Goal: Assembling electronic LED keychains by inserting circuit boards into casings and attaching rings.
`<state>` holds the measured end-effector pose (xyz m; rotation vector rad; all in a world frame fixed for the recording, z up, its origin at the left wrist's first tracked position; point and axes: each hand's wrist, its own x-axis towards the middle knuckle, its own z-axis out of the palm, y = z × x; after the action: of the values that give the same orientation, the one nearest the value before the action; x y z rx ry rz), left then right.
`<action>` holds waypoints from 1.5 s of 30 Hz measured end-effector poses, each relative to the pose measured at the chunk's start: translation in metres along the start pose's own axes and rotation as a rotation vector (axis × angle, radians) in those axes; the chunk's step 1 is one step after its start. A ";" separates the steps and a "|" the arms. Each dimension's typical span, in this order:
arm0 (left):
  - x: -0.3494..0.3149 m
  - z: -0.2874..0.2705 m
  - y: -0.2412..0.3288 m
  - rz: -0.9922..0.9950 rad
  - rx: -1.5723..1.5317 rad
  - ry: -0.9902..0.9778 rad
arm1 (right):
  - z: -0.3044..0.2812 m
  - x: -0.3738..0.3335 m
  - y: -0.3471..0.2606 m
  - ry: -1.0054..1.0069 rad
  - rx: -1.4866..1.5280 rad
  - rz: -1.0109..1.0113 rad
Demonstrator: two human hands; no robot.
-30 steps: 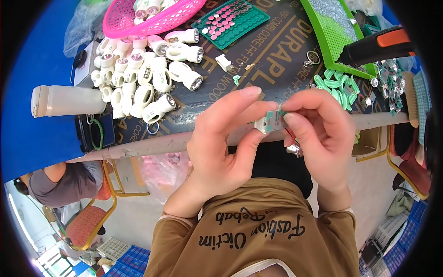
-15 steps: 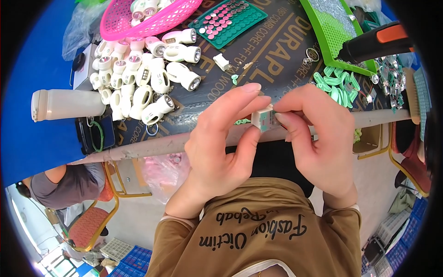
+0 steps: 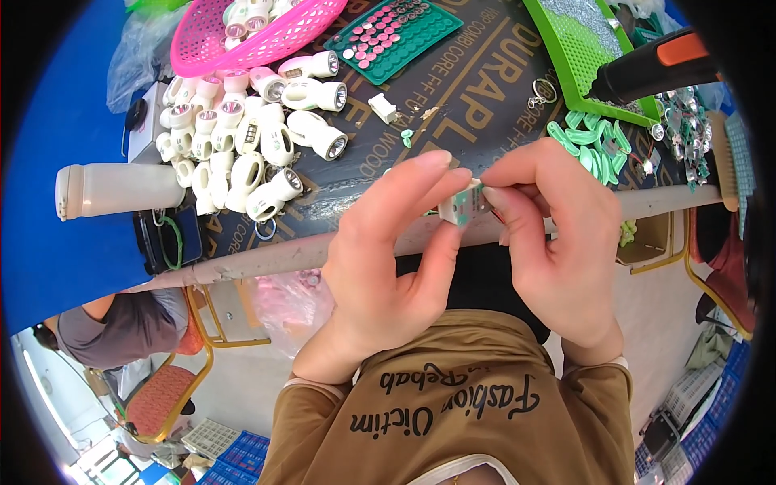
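My left hand (image 3: 388, 271) is closed around a small white plastic housing with a green face (image 3: 451, 210), gripping it between thumb and fingers just above the table's front edge. From the other side, my right hand (image 3: 562, 246) pinches thumb and forefinger together at the housing's right end. Whatever lies between those right fingertips is mostly hidden; a thin, dark reddish bit shows below them. Beyond the hands, a similar white plastic piece (image 3: 382, 107) rests on the table, with a small green piece (image 3: 407, 137) nearer to me.
Several white flashlights (image 3: 245, 179) crowd the left, below a pink basket (image 3: 183, 50). A white bottle (image 3: 121, 191) lies at the table's left edge. At right are green curved parts (image 3: 600, 149), a green tray (image 3: 558, 44) and a black-and-orange tool (image 3: 647, 73). A person (image 3: 133, 323) sits at far left.
The white housing has turned slightly between my fingers. Both hands stay in nearly the same place, and the table has shifted a little in the view.
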<state>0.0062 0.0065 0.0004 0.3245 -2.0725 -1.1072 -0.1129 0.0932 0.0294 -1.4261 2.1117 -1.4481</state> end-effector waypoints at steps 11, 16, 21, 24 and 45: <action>0.002 0.000 0.004 -0.139 -0.299 0.037 | 0.004 0.000 0.003 0.018 -0.181 -0.139; 0.003 0.001 -0.007 -0.175 -0.419 0.111 | 0.010 0.000 0.006 0.021 -0.208 -0.194; 0.005 -0.005 -0.006 -0.227 -0.539 0.140 | 0.001 0.003 0.012 -0.197 0.477 0.079; 0.005 -0.003 -0.007 -0.183 -0.524 0.140 | 0.008 0.000 0.016 -0.209 0.542 0.091; -0.008 0.009 -0.017 0.471 -0.496 0.357 | 0.015 -0.007 0.023 -0.006 0.280 -0.537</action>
<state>0.0031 0.0062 -0.0204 -0.1932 -1.4018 -1.1235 -0.1133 0.0907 0.0007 -1.9570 1.4946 -1.8213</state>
